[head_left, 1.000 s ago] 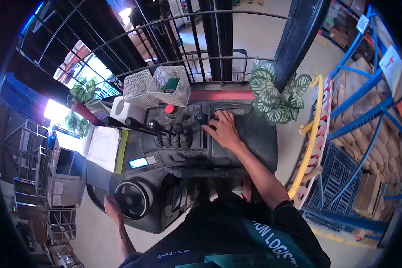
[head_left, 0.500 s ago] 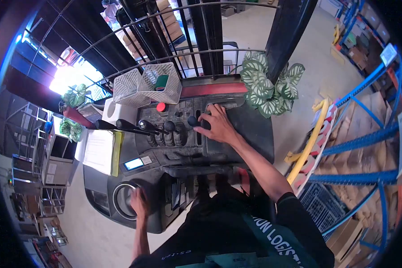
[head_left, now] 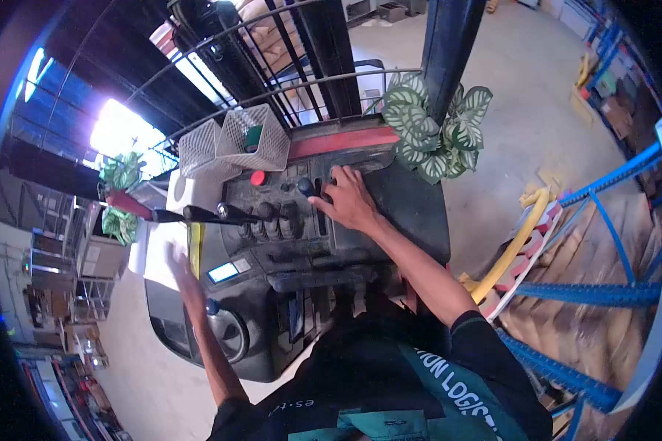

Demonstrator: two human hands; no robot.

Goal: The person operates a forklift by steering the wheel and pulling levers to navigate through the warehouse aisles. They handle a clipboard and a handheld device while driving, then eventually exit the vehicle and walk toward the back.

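Reading "ION LOGIS" across the shirt [head_left: 456, 384]: right hand [head_left: 349, 202] lies spread, unclenched, on the console [head_left: 408, 213], thumb by the lever knob [head_left: 305, 187]; left hand [head_left: 178, 263], blurred, open-fingered, hovers above the steering wheel [head_left: 232, 336].

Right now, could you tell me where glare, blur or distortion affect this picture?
Head view: the fisheye bows the blue rack beams and blackens the corners; daylight at upper left is blown out; the left hand is motion-blurred near the steering wheel; the right hand by the levers is sharp.
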